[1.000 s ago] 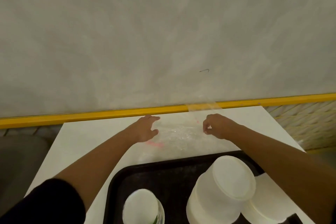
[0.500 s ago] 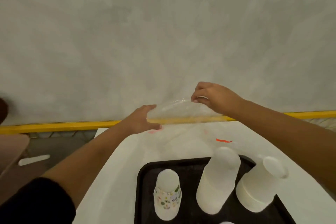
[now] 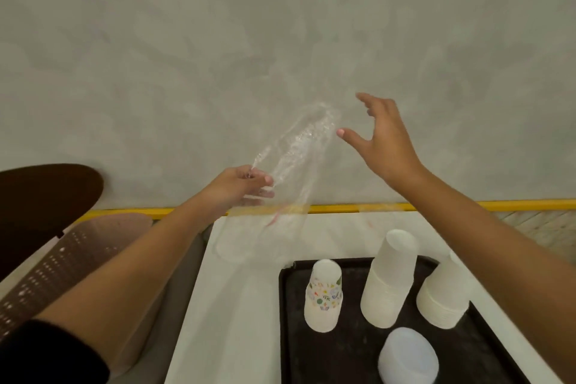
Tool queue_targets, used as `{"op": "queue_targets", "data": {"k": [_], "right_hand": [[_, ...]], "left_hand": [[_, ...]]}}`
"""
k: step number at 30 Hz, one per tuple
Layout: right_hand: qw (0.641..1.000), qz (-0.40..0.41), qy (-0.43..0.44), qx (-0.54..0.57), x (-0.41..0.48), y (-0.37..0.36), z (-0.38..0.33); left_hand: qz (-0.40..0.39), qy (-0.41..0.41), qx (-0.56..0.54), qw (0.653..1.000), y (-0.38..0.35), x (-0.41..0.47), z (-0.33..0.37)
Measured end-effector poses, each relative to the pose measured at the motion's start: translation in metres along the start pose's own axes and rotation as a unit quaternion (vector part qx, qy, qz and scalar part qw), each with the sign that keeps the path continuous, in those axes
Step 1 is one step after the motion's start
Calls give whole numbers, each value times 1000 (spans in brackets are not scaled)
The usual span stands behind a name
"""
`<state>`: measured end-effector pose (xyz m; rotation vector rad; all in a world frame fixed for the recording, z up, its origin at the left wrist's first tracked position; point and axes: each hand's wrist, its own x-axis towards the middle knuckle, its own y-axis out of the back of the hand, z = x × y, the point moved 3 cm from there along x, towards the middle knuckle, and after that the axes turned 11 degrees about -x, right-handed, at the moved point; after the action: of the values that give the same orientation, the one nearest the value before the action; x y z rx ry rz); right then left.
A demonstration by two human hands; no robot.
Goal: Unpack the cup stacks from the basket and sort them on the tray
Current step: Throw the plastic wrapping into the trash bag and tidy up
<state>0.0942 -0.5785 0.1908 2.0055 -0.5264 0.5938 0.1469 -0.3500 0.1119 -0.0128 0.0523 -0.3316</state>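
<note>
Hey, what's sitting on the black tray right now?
Four upside-down cup stacks stand on the black tray: a floral stack, a tall white stack, a wider white stack and a bluish stack. The right forearm covers the tray's right edge.

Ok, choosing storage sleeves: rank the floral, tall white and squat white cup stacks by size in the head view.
1. Tall plain white cup stack
2. Squat white cup stack, partly behind the right forearm, so unsure
3. Floral-printed white cup stack
</note>
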Motion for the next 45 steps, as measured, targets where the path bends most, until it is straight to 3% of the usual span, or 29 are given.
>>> {"op": "queue_targets", "data": {"k": [2,5,7,9,13,16,19,21,24,26,27,30,31,35,37,38,42,45], "right_hand": [[987,-18,-119,109,-21,-11,-7],[920,-178,-260,233,-65,-49,-17],[855,-256,-304,333,-94,-74,-27],[817,-264,-318,401,-117,-91,-36],[841,-220,-341,357,-143,-104,-41],[838,-233,-363,335,-154,-109,-43],[818,-246,-376,360,-161,-112,-48],[807,-266,-359,387,-165,-116,-53],[809,-329,-299,385,-170,-124,-65],[797,-363,-267,402,-171,-128,-76],[788,-377,-256,414,-170,-129,-82],[758,-396,-271,442,-168,-129,-92],[764,-394,-274,432,-167,-127,-94],[867,-311,-237,309,-160,-121,-90],[897,-283,-205,271,-161,-119,-87],[900,-307,-183,251,-163,-122,-84],[820,-516,-127,212,-186,-141,-85],[813,-518,-129,233,-194,-148,-89]], "left_hand": [[12,5,-58,998,5,-15,-6],[1,28,-110,993,5,-37,-17],[-8,45,-112,993,4,-51,-28],[-4,60,-108,992,5,-64,-43],[72,86,-142,983,20,-85,-77],[111,77,-174,975,31,-104,-94],[161,-25,-17,986,47,-120,-95],[111,-134,137,975,54,-130,-86],[-22,-228,348,909,49,-136,-85],[-38,-243,460,853,44,-134,-89],[-35,-224,471,853,42,-132,-91],[-34,-128,389,912,40,-131,-102],[-35,-100,367,924,41,-132,-106],[-38,-5,237,971,56,-141,-112],[-66,45,194,978,65,-143,-111],[-86,67,170,979,67,-145,-110],[-143,133,134,972,73,-152,-99],[-122,171,90,974,85,-157,-102]]}}
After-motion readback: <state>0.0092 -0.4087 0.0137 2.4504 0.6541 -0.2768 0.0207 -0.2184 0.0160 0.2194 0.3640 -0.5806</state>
